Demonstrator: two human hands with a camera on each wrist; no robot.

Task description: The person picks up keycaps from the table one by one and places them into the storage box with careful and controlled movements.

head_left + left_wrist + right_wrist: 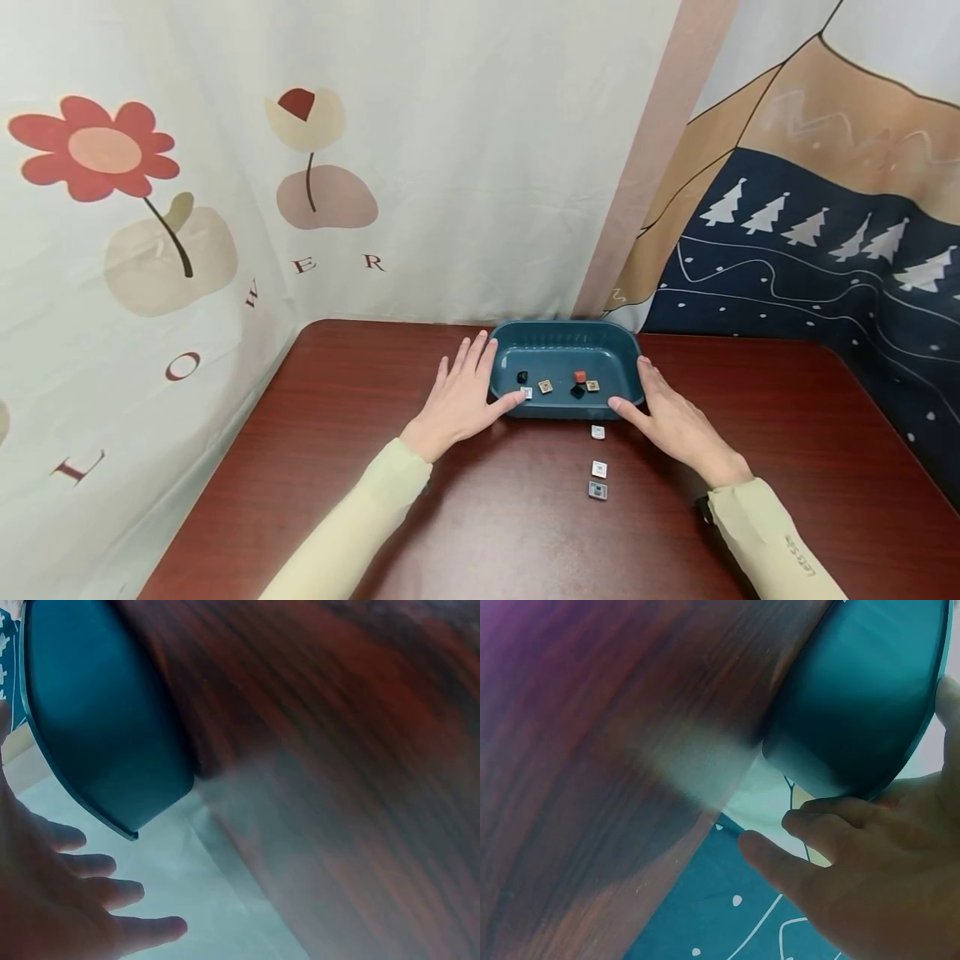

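A teal plastic tray (567, 411) with rounded corners stands at the far side of the table, several small square pieces in it. My left hand (459, 398) is at its left end, fingers straight and spread, the thumb over the near left corner. In the left wrist view those fingers (112, 892) point past the tray wall (105, 712). At the other end is my right hand (675, 421), its thumb at the near right corner and its fingers extended along the outer side. The right wrist view shows these fingers (821, 832) close by the tray's end wall (855, 690).
Two whitish square pieces (598, 469) and a grey one (597, 491) lie in a line on the table (517, 517) before the tray. Inside are an orange-red block (579, 377), black pieces (522, 377) and tan squares (545, 387). A printed curtain (465, 167) hangs right behind.
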